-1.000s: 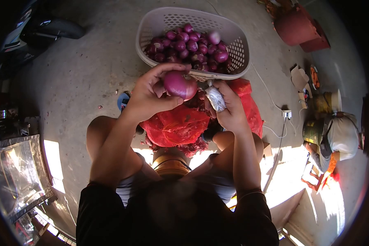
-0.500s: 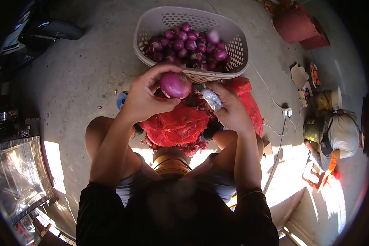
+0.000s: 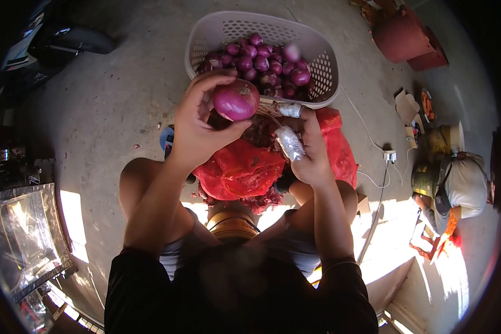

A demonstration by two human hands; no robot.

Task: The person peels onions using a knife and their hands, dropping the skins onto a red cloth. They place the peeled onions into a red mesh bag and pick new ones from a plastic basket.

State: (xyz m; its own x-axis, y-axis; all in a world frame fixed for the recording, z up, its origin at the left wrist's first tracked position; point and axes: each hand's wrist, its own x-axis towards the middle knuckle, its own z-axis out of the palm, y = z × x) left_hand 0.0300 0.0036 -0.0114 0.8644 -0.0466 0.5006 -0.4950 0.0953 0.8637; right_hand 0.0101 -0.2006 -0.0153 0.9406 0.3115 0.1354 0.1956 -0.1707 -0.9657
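Note:
My left hand [image 3: 193, 125] is closed around a purple-red onion [image 3: 236, 101], thumb below and fingers behind it, with its dry root or stem end tilted upward. To the right, my right hand [image 3: 312, 146] has silvery wrapping [image 3: 289, 143] on its thumb and similar wrapping on its forefinger. These two digits are apart, while the other fingers curl in. A thin dark sliver shows between them, too small to name. Just beyond both hands stands a pale perforated basket [image 3: 197, 36] with many onions [image 3: 264, 64]. Below them lies a red mesh bag [image 3: 240, 170] among onion skins.
More red mesh [image 3: 339, 147] lies to the right. A power strip [image 3: 389, 155] with cables rests on the floor. Another person [image 3: 465, 183] bends over at far right. Reddish tubs [image 3: 401, 33] stand at back right, a motorcycle wheel [image 3: 83, 40] at back left.
My left hand has turned the onion so its dry end tips further up. My right forefinger has lifted away from the thumb, so both silvery wraps show.

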